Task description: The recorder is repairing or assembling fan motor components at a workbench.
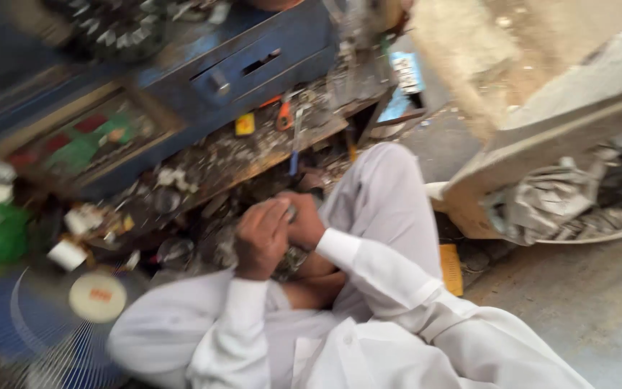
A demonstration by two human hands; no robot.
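Observation:
My left hand (260, 238) and my right hand (304, 220) are pressed together over my lap, both in white sleeves. They close on a small grey metal part (291, 259) that shows below and between them; its shape is blurred. My raised knee in white cloth (386, 191) is just right of the hands.
A cluttered wooden workbench (253, 155) with scattered tools and an orange-handled tool (284, 115) lies ahead. A blue metal cabinet (253, 61) stands behind it. A blue fan guard (44, 324) is at lower left. A concrete slab with crumpled paper (548, 198) sits right.

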